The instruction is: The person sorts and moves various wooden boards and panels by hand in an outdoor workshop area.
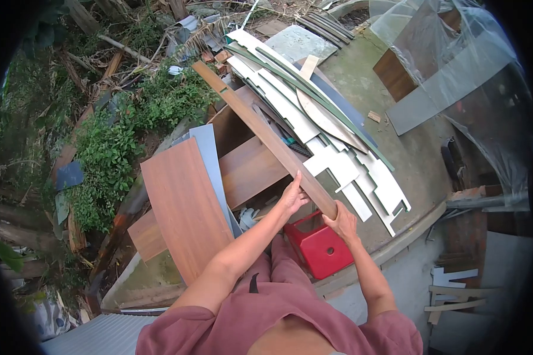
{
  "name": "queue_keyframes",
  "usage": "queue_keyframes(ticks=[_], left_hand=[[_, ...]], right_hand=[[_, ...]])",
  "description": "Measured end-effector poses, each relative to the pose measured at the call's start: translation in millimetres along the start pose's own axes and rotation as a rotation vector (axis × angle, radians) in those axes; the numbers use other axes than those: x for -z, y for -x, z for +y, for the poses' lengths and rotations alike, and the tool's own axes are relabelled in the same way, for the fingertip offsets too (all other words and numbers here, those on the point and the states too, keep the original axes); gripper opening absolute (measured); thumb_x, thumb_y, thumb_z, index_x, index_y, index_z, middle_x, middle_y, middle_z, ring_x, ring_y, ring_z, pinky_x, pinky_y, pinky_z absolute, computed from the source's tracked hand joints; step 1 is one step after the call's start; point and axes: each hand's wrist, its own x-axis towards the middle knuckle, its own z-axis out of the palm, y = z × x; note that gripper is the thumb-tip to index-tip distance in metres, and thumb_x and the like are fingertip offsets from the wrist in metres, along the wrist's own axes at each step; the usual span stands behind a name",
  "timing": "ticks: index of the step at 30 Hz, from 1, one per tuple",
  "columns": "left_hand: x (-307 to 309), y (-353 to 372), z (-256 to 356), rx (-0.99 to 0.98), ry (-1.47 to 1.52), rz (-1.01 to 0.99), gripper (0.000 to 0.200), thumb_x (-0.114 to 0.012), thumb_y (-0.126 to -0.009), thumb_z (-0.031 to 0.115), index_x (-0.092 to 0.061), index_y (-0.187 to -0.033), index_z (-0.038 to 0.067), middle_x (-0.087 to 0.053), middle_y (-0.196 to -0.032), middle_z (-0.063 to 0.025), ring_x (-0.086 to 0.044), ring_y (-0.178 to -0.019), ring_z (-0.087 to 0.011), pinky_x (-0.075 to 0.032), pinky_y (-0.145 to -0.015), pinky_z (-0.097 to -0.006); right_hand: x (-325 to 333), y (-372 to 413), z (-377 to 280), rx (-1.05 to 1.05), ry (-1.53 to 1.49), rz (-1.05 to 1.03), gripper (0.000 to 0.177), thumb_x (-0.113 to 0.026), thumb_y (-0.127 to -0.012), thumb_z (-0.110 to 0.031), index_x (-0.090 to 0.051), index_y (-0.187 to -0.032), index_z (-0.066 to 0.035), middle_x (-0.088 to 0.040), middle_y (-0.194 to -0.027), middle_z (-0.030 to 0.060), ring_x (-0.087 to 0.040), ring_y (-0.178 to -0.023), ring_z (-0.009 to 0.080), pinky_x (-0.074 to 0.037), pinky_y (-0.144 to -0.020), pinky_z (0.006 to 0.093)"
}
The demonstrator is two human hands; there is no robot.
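A long narrow wood-grain board (260, 127) slants from the upper left down toward my body. My right hand (342, 222) is closed round its near end. My left hand (294, 194) grips the board's left edge a little farther up, its fingers partly hidden. A red plastic stool (320, 248) stands just below the board's near end. To the left lie a wide reddish-brown panel (186, 204) and a blue-grey panel (210, 157) partly under it. Another brown panel (251, 171) lies beneath the long board.
White cut-out strips (337, 165) and green strips (361, 133) are piled right of the board. A grey panel (417, 109) and clear plastic sheeting (485, 112) are at the upper right. Leafy plants (112, 142) grow on the left. A concrete ledge edge (403, 245) runs below the pile.
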Motion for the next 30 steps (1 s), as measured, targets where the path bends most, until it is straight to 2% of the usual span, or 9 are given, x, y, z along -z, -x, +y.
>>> queue_keyframes(ticks=[5,11,14,16,18,20,26,29,30], left_hand=[[-44,-70,0,0.039,-0.032,-0.047,0.086,-0.047,-0.08,0.065,-0.026,-0.135,0.003,-0.031,-0.136,-0.0231,-0.03,-0.127,-0.0388,-0.025,-0.103,-0.0526],[-43,-111,-14,0.093,-0.125,-0.063,0.093,-0.046,-0.078,0.069,-0.023,-0.137,0.001,-0.029,-0.138,-0.0229,-0.031,-0.127,-0.0384,-0.025,-0.104,-0.0503],[-37,-93,1,0.104,-0.218,-0.068,0.098,-0.046,-0.077,0.07,-0.015,-0.14,0.002,-0.025,-0.139,-0.0258,-0.033,-0.126,-0.0392,-0.028,-0.103,-0.0482],[-21,-59,16,0.048,-0.255,-0.089,0.102,-0.05,-0.077,0.068,-0.006,-0.141,0.002,-0.022,-0.14,-0.0277,-0.037,-0.124,-0.0372,-0.031,-0.102,-0.0457],[7,-17,36,-0.038,-0.251,-0.072,0.098,-0.049,-0.079,0.065,-0.006,-0.141,0.002,-0.026,-0.139,-0.0265,-0.044,-0.119,-0.0349,-0.035,-0.1,-0.0444],[44,29,49,-0.131,-0.208,0.047,0.095,-0.048,-0.082,0.063,-0.007,-0.141,0.001,-0.032,-0.136,-0.0248,-0.05,-0.113,-0.0318,-0.038,-0.097,-0.0433],[170,183,63,-0.473,-0.084,0.71,0.081,-0.048,-0.085,0.057,-0.02,-0.135,0.0,-0.046,-0.124,-0.0213,-0.056,-0.101,-0.0284,-0.045,-0.087,-0.0387],[256,252,56,-0.666,-0.214,1.228,0.073,-0.05,-0.086,0.055,-0.033,-0.128,-0.002,-0.05,-0.118,-0.0204,-0.053,-0.104,-0.0282,-0.043,-0.088,-0.0378],[300,265,42,-0.71,-0.346,1.416,0.073,-0.05,-0.085,0.055,-0.037,-0.126,-0.004,-0.049,-0.118,-0.0225,-0.05,-0.107,-0.0306,-0.041,-0.09,-0.0396]], right_hand=[[25,-46,48,-0.038,0.109,0.043,0.063,-0.07,-0.065,-0.036,-0.049,-0.116,-0.005,-0.062,-0.099,0.0174,-0.062,-0.086,0.034,-0.049,-0.074,0.041],[9,-58,84,-0.077,0.114,0.051,0.063,-0.069,-0.066,-0.037,-0.048,-0.117,-0.006,-0.062,-0.099,0.0174,-0.061,-0.088,0.0339,-0.048,-0.075,0.0419],[10,-64,86,-0.085,0.071,-0.028,0.06,-0.07,-0.066,-0.034,-0.049,-0.115,-0.005,-0.06,-0.099,0.0169,-0.059,-0.091,0.0338,-0.046,-0.079,0.0414],[5,-72,101,0.078,0.19,0.159,0.055,-0.072,-0.067,-0.027,-0.051,-0.113,-0.006,-0.054,-0.101,0.0155,-0.053,-0.096,0.0329,-0.043,-0.082,0.0426],[5,-80,110,0.086,0.247,0.21,0.055,-0.074,-0.067,-0.022,-0.05,-0.113,-0.006,-0.048,-0.104,0.0151,-0.048,-0.099,0.0326,-0.04,-0.084,0.0431],[7,-90,121,0.05,0.31,0.173,0.055,-0.074,-0.067,-0.022,-0.05,-0.113,-0.005,-0.048,-0.106,0.0164,-0.048,-0.099,0.034,-0.041,-0.084,0.0434],[1,-94,117,0.042,0.457,0.171,0.059,-0.074,-0.069,-0.025,-0.047,-0.118,-0.006,-0.048,-0.112,0.0162,-0.047,-0.103,0.0341,-0.04,-0.087,0.0434],[1,-86,64,0.158,0.333,0.26,0.06,-0.072,-0.073,-0.024,-0.045,-0.123,-0.006,-0.048,-0.112,0.0168,-0.048,-0.104,0.0328,-0.039,-0.089,0.0417],[-6,-80,43,0.139,0.169,0.129,0.059,-0.07,-0.076,-0.024,-0.044,-0.125,-0.005,-0.051,-0.109,0.0166,-0.05,-0.101,0.0309,-0.04,-0.088,0.0396]])
